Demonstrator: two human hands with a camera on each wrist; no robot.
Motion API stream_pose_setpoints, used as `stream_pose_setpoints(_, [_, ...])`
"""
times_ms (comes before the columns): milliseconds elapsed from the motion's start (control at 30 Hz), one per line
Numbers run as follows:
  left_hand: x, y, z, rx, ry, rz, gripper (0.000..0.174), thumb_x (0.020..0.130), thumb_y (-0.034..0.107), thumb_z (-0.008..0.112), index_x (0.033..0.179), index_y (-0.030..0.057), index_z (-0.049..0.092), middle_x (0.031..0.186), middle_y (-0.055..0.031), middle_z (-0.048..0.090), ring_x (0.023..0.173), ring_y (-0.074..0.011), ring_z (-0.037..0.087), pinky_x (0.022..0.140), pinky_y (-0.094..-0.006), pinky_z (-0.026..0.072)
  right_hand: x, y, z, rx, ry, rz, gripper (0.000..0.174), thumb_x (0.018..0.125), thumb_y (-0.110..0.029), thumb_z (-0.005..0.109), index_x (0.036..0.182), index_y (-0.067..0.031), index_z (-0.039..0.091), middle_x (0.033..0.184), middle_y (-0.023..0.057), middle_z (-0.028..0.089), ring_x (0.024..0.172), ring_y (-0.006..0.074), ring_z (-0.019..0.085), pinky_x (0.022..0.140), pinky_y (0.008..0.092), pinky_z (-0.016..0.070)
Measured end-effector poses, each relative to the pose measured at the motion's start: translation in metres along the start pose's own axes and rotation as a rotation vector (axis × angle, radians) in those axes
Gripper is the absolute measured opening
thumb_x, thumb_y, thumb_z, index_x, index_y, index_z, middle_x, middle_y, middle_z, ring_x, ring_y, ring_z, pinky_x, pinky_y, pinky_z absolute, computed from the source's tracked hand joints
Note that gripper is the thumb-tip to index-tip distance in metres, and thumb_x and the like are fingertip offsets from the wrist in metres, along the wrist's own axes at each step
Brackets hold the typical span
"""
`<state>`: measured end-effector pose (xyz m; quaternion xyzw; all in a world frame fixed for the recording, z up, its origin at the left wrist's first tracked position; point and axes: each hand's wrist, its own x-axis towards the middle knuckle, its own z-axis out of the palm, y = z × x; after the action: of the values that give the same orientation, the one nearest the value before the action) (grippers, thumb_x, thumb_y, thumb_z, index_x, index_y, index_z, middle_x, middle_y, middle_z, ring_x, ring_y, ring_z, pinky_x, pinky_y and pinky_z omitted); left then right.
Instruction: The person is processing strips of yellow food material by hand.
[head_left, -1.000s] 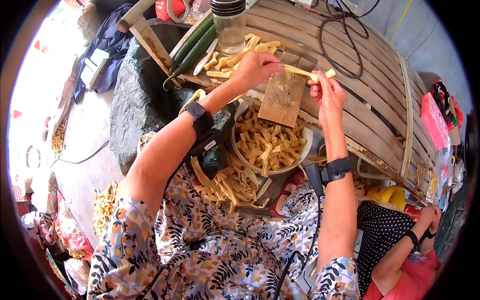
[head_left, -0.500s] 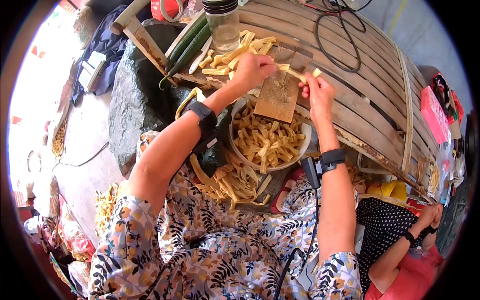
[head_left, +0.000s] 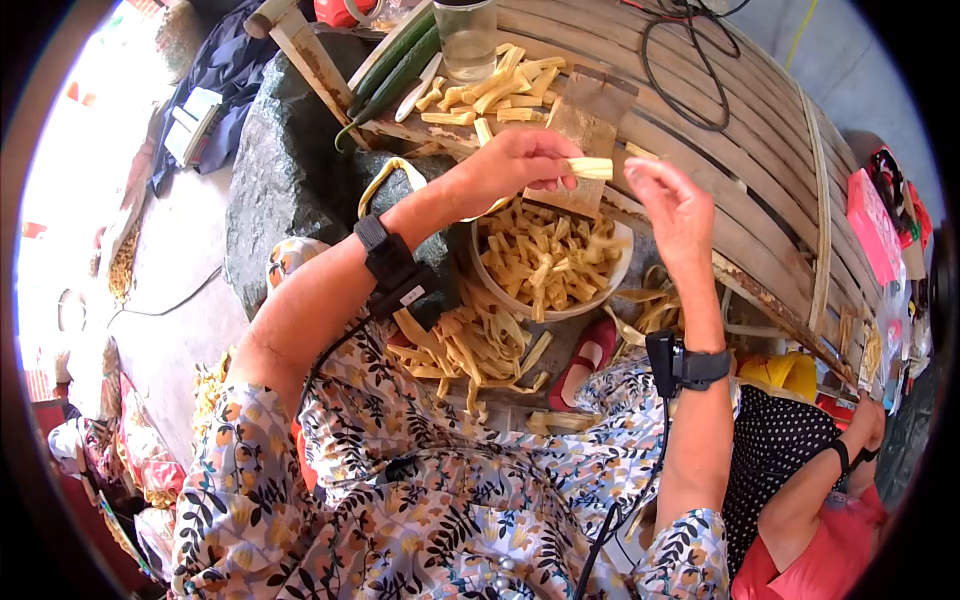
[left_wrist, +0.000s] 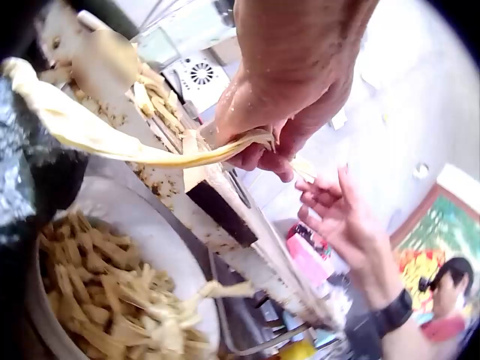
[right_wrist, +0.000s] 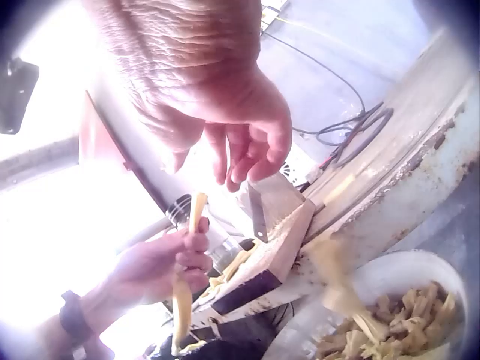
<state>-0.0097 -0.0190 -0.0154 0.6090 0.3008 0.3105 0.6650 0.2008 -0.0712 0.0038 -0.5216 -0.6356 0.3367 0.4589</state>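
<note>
My left hand (head_left: pixel 520 168) pinches a pale yellow, pliable strip (head_left: pixel 590 168), whose short end sticks out past the fingertips. In the left wrist view the strip's long tail (left_wrist: pixel 112 144) trails back from this hand toward a dark sheet. Just right of the strip's end, my right hand (head_left: pixel 678 210) holds nothing, its fingers loosely bent and apart from the strip. Below it, a blurred yellow piece (right_wrist: pixel 334 281) hangs in the air at the bowl's rim. The white bowl (head_left: pixel 625 262) is full of short knotted yellow pieces (head_left: pixel 540 262).
A wooden board (head_left: pixel 575 125) with an upright metal blade (right_wrist: pixel 258 213) lies on the slatted bench (head_left: pixel 740 170). Cucumbers (head_left: pixel 400 70), a white-handled knife (head_left: pixel 418 88), a glass jar (head_left: pixel 468 45) and yellow pieces stand behind. More strips (head_left: pixel 470 350) lie below. Another person (head_left: pixel 810 510) sits at right.
The knotted strip stretched between both hands has parted. My right hand has let its piece go and moved right and down; my left hand keeps the rest of the strip.
</note>
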Motion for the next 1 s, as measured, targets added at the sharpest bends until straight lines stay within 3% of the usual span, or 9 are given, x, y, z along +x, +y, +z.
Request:
stream_pose_setpoints(100, [-0.003,-0.006,0.018,0.379,0.059,0.155,0.015,0.083,0.005,0.052,0.098,0.0045,0.055,0.078,0.0004,0.056,0.064,-0.0055,0.050,0.060,-0.0216,0.0439,0.005,0.003,0.007,0.154,0.051,0.067,0.027,0.086,-0.021,0.055,0.092,0.0039,0.060,0.077,0.0057,0.062,0.068,0.0104,0.057,0.064,0.0225,0.0463])
stream_pose_setpoints(233, [-0.010,-0.004,0.036,0.832,0.088,0.512,0.016,0.079,0.005,0.054,0.095,0.0057,0.054,0.075,-0.0115,0.060,0.066,-0.0269,0.060,0.059,-0.0318,0.0473,-0.001,0.012,0.022,0.195,-0.098,0.275,0.024,0.088,-0.018,0.049,0.085,0.0034,0.060,0.070,0.0050,0.060,0.059,0.0095,0.056,0.055,0.0229,0.0466])
stream_pose_setpoints(267, [-0.014,0.002,0.040,0.834,0.021,0.392,0.017,0.078,0.006,0.055,0.094,0.0063,0.054,0.076,-0.0156,0.059,0.072,-0.0353,0.057,0.060,-0.0351,0.0469,-0.002,0.013,0.023,0.232,-0.154,0.377,0.023,0.088,-0.017,0.049,0.085,0.0030,0.060,0.068,0.0043,0.059,0.058,0.0090,0.055,0.054,0.0225,0.0459])
stream_pose_setpoints(367, [-0.017,0.004,0.043,0.860,0.029,0.580,0.019,0.077,0.010,0.060,0.095,0.0065,0.054,0.070,-0.0124,0.060,0.063,-0.0301,0.059,0.057,-0.0332,0.0462,-0.006,0.017,0.023,0.141,-0.199,0.469,0.015,0.084,-0.011,0.054,0.081,0.0012,0.061,0.062,0.0007,0.056,0.055,0.0060,0.052,0.049,0.0200,0.0407])
stream_pose_setpoints(567, [-0.023,0.010,0.012,0.683,0.011,0.115,0.016,0.075,0.013,0.066,0.086,0.0038,0.059,0.066,-0.0023,0.058,0.062,-0.0056,0.050,0.058,-0.0230,0.0431,-0.010,0.019,0.005,0.107,-0.092,0.371,0.009,0.078,-0.009,0.061,0.081,-0.0005,0.062,0.063,-0.0011,0.057,0.052,0.0035,0.047,0.046,0.0188,0.0355])
stream_pose_setpoints(700, [-0.019,0.020,-0.005,0.702,-0.045,0.131,0.014,0.075,0.014,0.067,0.083,0.0035,0.062,0.066,0.0016,0.058,0.063,-0.0036,0.048,0.059,-0.0206,0.0417,-0.018,0.015,0.014,0.042,-0.411,0.375,0.012,0.078,-0.011,0.062,0.086,-0.0022,0.064,0.061,-0.0046,0.053,0.050,0.0019,0.042,0.045,0.0173,0.0319])
stream_pose_setpoints(767, [-0.012,0.023,-0.018,0.693,-0.141,0.054,0.019,0.075,0.022,0.068,0.081,0.0041,0.064,0.062,0.0037,0.055,0.059,-0.0024,0.044,0.054,-0.0189,0.0378,-0.021,-0.009,0.018,0.351,-0.746,0.466,0.022,0.078,-0.014,0.064,0.096,-0.0016,0.063,0.062,-0.0047,0.052,0.049,0.0001,0.038,0.043,0.0169,0.0269])
stream_pose_setpoints(933, [-0.010,-0.002,-0.008,0.098,-0.249,-0.151,0.030,0.091,0.031,0.046,0.080,0.0063,0.060,0.060,0.0027,0.053,0.046,-0.0023,0.044,0.041,-0.0158,0.0345,-0.022,-0.020,0.023,0.888,-0.548,0.296,0.032,0.079,-0.018,0.065,0.106,-0.0034,0.059,0.069,-0.0050,0.057,0.048,0.0009,0.043,0.044,0.0146,0.0305])
stream_pose_setpoints(1000, [-0.010,-0.018,0.000,-0.070,-0.386,-0.151,0.032,0.091,0.035,0.044,0.088,0.0055,0.057,0.062,0.0022,0.052,0.044,-0.0010,0.040,0.039,-0.0145,0.0317,-0.019,-0.024,0.023,0.616,-0.470,0.289,0.035,0.078,-0.018,0.065,0.108,-0.0008,0.056,0.073,-0.0026,0.059,0.052,0.0017,0.048,0.046,0.0142,0.0330])
